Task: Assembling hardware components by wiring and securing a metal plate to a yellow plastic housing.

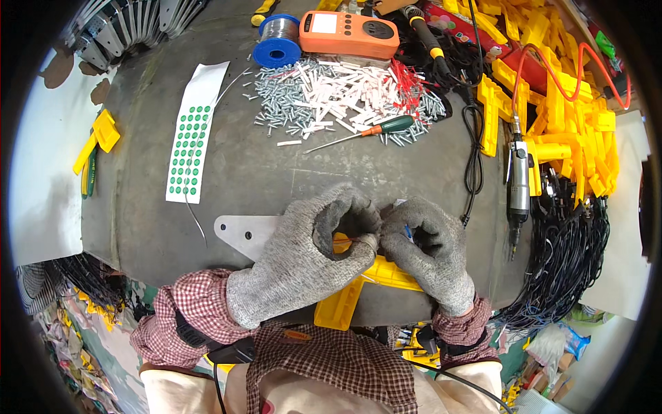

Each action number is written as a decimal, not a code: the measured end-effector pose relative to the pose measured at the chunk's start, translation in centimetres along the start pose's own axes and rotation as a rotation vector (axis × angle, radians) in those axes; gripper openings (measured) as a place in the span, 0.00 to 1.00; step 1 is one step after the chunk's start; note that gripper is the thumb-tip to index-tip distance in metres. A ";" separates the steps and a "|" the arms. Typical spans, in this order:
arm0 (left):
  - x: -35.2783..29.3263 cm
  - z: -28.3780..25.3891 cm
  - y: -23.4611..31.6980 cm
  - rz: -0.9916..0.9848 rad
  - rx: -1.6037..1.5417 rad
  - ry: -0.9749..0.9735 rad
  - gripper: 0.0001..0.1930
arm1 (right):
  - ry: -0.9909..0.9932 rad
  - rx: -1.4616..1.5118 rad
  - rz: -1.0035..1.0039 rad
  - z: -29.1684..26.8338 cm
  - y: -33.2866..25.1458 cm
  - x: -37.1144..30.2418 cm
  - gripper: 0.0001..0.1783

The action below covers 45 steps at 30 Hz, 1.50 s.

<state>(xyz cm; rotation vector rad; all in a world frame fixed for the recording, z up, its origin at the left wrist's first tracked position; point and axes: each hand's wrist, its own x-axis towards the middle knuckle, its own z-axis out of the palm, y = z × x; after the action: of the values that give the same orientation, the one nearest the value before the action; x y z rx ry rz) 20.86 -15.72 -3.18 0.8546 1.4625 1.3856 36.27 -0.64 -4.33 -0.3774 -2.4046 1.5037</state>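
Both my hands wear grey knitted gloves with dark, worn palms, and their fingertips meet at the middle of the bench. My left hand (314, 241) is closed in a pinch on a thin brownish wire (343, 240). Beside it my right hand (431, 245) is closed too, with a thin blue wire (409, 232) showing between thumb and fingers. The tips where the fingers meet hide the wire ends. Below the hands lies a yellow plastic part (339, 307), partly covered by them. A grey metal plate with holes (238, 232) sticks out from under my left hand.
Across the bench lie screws (279, 93), white sleeves (345, 86), a screwdriver (389, 126), a solder spool (277, 50) and an orange meter (348, 34). A sticker sheet (189, 148) is at left. At right are an air screwdriver (518, 183), yellow parts (586, 145) and black cables (565, 255).
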 end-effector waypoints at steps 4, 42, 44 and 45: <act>-0.5 -0.2 0.1 0.678 1.057 0.012 0.15 | -0.038 0.157 0.202 0.7 -0.6 0.6 0.11; -0.1 -0.1 -0.9 0.779 1.151 -0.078 0.15 | -0.069 -0.076 0.190 0.5 -0.6 0.0 0.13; 0.1 -0.1 -0.7 0.492 0.480 0.024 0.16 | -0.096 -0.124 0.217 0.1 -1.4 0.0 0.13; 0.1 -0.8 -0.5 0.438 0.589 -0.007 0.16 | -0.035 -0.177 0.080 0.4 -2.1 -0.2 0.12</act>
<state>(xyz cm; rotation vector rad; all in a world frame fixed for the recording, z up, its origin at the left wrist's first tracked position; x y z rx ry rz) 20.14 -15.96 -3.69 1.6270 1.7811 1.2551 36.17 -1.89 -2.65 -0.4943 -2.5875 1.3435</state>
